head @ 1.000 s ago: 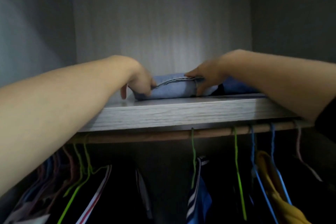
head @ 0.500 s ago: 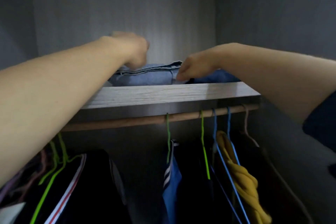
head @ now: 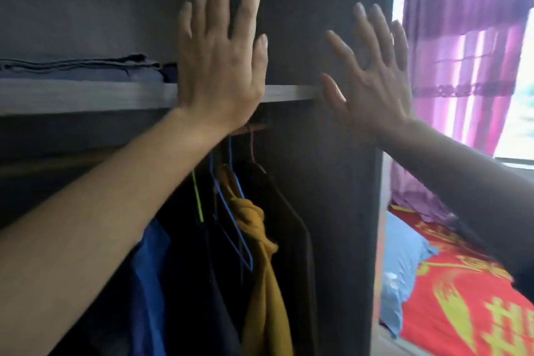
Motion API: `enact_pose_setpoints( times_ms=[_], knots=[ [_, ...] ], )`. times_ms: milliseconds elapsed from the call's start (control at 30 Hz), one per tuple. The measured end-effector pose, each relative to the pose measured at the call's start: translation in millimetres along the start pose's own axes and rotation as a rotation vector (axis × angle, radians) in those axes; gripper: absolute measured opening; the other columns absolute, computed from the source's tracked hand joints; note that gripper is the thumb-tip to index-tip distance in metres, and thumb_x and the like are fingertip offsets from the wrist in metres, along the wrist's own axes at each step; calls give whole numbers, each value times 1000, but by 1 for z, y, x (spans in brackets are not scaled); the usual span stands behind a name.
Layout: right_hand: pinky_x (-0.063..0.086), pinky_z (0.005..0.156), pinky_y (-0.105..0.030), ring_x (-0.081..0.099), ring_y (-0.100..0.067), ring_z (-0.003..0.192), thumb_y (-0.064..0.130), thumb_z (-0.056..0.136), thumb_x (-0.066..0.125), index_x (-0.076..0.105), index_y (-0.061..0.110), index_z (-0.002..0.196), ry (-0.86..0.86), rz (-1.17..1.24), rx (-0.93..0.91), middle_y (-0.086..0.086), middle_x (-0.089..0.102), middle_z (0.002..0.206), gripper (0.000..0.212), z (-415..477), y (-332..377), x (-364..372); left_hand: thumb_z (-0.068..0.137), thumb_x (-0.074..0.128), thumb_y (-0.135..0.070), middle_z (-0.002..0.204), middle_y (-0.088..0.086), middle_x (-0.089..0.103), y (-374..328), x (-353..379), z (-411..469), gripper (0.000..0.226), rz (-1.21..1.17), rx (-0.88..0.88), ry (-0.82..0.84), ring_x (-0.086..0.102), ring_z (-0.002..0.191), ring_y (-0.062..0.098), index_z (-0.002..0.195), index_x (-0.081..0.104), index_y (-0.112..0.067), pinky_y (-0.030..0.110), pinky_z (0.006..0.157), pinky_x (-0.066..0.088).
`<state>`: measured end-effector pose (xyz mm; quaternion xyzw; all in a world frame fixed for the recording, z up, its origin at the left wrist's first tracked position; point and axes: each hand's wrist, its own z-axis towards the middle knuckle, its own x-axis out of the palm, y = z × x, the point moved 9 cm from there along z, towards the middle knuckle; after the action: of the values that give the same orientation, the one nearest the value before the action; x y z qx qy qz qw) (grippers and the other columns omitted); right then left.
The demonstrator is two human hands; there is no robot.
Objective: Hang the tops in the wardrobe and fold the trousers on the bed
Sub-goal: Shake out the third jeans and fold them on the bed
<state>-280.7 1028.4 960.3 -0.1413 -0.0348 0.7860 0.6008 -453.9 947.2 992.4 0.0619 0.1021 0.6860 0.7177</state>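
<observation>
Trousers (head: 81, 71): blue denim, folded flat, lying on the wardrobe (head: 332, 211) shelf (head: 86, 95), left part, just behind its front edge. A darker folded piece touches their right end.

Tops hang below the shelf from the rail (head: 254, 128), packed toward its right end. Blue top (head: 150, 269) is leftmost of those visible. Mustard top (head: 260, 254) is bunched and knotted near the neck, against a blue hanger (head: 231, 225). Dark top (head: 289, 225) sits next to the right side panel. Green hanger (head: 198, 199) shows between blue and mustard.

Bed (head: 462, 298): right of the wardrobe, red cover with yellow print, light blue cloth at its near left edge.
</observation>
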Motion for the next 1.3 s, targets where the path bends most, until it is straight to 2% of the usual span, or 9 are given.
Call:
enact_pose_setpoints(
  times_ms=[100, 200, 367, 500, 600, 767, 933, 1133, 1300],
  knots=[
    [7, 122, -54, 8, -36, 152, 53, 103, 30, 27, 22, 156, 56, -7, 178, -18, 11, 164, 61, -80, -55, -4, 102, 35, -37, 158, 22, 20, -64, 30, -57, 56, -205, -123, 12, 17, 147, 35, 151, 31, -11, 52, 115, 21],
    [8, 122, -54, 2, -33, 153, 59, 101, 27, 15, 23, 158, 257, -84, 283, -16, 3, 165, 69, -182, -111, 5, 102, 34, -40, 159, 23, 14, -144, 74, -130, 60, -331, -224, 208, 11, 149, 35, 153, 26, -9, 56, 116, 17],
    [10, 122, -55, -2, -33, 153, 53, 99, 42, 14, 17, 159, 552, -114, 360, -17, -3, 165, 75, -376, -215, -12, 101, 34, -42, 160, 21, 11, -308, 116, -218, 62, -491, -150, 449, 9, 149, 34, 153, 24, -10, 59, 115, 15],
    [15, 120, -56, 2, -36, 152, 55, 96, 38, 15, 16, 158, 800, -176, 467, -19, -2, 165, 77, -518, -303, -62, 99, 40, -41, 163, 15, 4, -458, 127, -287, 64, -666, -120, 681, 3, 150, 31, 154, 22, -12, 60, 115, 15],
    [18, 119, -57, 4, -35, 152, 56, 96, 35, 14, 15, 159, 899, -218, 578, -18, -2, 165, 78, -597, -372, -114, 99, 32, -48, 163, 11, -5, -567, 133, -325, 67, -748, -49, 855, -3, 150, 28, 155, 16, -15, 62, 115, 12],
    [18, 119, -57, 14, -40, 149, 51, 94, 50, 13, 14, 158, 968, -346, 745, -22, 2, 164, 83, -674, -471, -185, 98, 27, -54, 163, 11, -6, -706, 134, -326, 72, -828, 92, 947, -4, 150, 28, 156, 14, -15, 60, 116, 6],
    [17, 119, -58, 12, -42, 149, 45, 89, 61, 4, 17, 158, 1043, -361, 933, -23, 2, 163, 93, -733, -532, -201, 96, 25, -56, 162, 12, -11, -799, 161, -340, 73, -851, 261, 1016, -6, 150, 31, 156, 12, -18, 62, 115, 7],
    [18, 119, -59, 14, -42, 149, 47, 86, 62, 6, 16, 157, 1209, -454, 1038, -24, 3, 162, 95, -795, -604, -192, 94, 9, -63, 159, 4, -27, -910, 229, -365, 69, -876, 347, 1149, -15, 148, 29, 155, 2, -34, 64, 115, 7],
    [3, 123, -51, -8, -34, 152, 49, 98, 42, -1, 17, 158, 1261, -627, 1204, -20, -12, 163, 80, -819, -697, -213, 95, 8, -65, 157, 6, -33, -1011, 279, -351, 64, -958, 457, 1199, -20, 147, 30, 152, -10, -42, 61, 116, 7]
  ],
)
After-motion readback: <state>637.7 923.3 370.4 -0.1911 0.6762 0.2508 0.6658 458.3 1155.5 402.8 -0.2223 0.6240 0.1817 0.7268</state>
